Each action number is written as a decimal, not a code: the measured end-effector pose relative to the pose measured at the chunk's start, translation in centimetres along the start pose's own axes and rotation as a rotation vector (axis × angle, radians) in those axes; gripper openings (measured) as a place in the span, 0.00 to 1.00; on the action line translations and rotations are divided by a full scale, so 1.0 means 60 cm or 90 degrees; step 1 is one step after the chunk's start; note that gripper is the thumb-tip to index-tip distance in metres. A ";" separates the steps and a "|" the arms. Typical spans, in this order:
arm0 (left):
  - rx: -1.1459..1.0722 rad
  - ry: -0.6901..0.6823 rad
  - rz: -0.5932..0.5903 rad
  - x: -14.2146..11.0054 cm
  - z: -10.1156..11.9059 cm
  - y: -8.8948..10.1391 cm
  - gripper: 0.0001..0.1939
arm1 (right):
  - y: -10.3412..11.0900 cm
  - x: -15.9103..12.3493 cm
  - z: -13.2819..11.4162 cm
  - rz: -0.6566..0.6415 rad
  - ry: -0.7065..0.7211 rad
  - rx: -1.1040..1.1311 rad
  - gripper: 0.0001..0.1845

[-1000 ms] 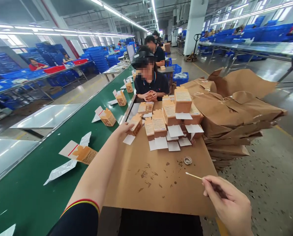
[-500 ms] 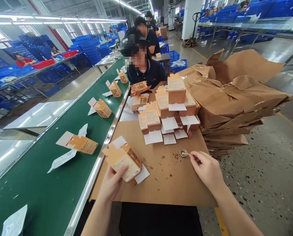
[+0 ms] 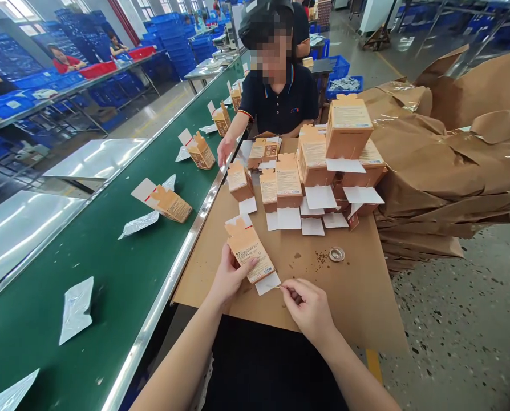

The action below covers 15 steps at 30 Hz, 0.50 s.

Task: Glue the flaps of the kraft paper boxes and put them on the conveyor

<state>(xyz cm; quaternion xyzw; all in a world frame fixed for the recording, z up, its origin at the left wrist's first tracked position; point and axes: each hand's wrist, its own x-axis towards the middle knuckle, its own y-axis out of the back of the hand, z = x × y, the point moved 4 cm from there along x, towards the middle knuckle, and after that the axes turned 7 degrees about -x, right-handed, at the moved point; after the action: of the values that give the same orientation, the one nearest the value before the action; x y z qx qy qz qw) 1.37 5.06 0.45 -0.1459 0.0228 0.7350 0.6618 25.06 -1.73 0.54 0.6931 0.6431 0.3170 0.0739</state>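
My left hand (image 3: 231, 274) is closed around a small orange-brown carton (image 3: 251, 251), held tilted over the cardboard-covered table. The carton's printed side faces up, and a white flap (image 3: 267, 283) sticks out at its near end. In my right hand (image 3: 308, 305), thumb and fingers pinch a thin pale stick (image 3: 280, 286), whose tip is at the flap's edge. Most of the stick is hidden by the fingers. A small round clear dish (image 3: 336, 254) sits on the cardboard beyond my right hand, with brown specks beside it.
Stacked cartons (image 3: 323, 165) with white flaps stand at the table's far side. Along the left runs a green conveyor belt (image 3: 122, 279) bearing cartons and silver pouches (image 3: 77, 308). A co-worker (image 3: 280, 97) sits opposite, one hand at the belt edge. Brown paper-wrapped bundles (image 3: 447, 165) rise on the right.
My right hand has moved left from the dish to the carton's flap with the stick. The carton has turned in my left hand. Another carton now stands left of the stack; the co-worker's arm reaches out.
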 end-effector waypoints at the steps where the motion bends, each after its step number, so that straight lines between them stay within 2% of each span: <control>1: -0.001 0.000 -0.001 0.000 -0.001 -0.001 0.44 | -0.003 0.001 0.003 -0.003 0.001 -0.001 0.17; 7: 0.011 0.002 -0.019 -0.005 -0.003 -0.003 0.44 | 0.015 0.001 0.011 0.008 -0.021 -0.007 0.17; 12: 0.105 -0.063 -0.020 -0.038 -0.016 -0.010 0.46 | 0.070 -0.017 0.011 0.041 -0.056 -0.006 0.16; 15: 0.173 -0.095 -0.021 -0.061 -0.034 -0.016 0.38 | 0.108 -0.034 0.006 0.071 -0.064 -0.004 0.13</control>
<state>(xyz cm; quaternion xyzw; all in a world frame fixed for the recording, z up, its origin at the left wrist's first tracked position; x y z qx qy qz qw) 2.95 1.17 -0.42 -0.0005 0.0705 0.7229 0.6874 30.80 -4.57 2.85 0.7427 0.5981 0.2872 0.0902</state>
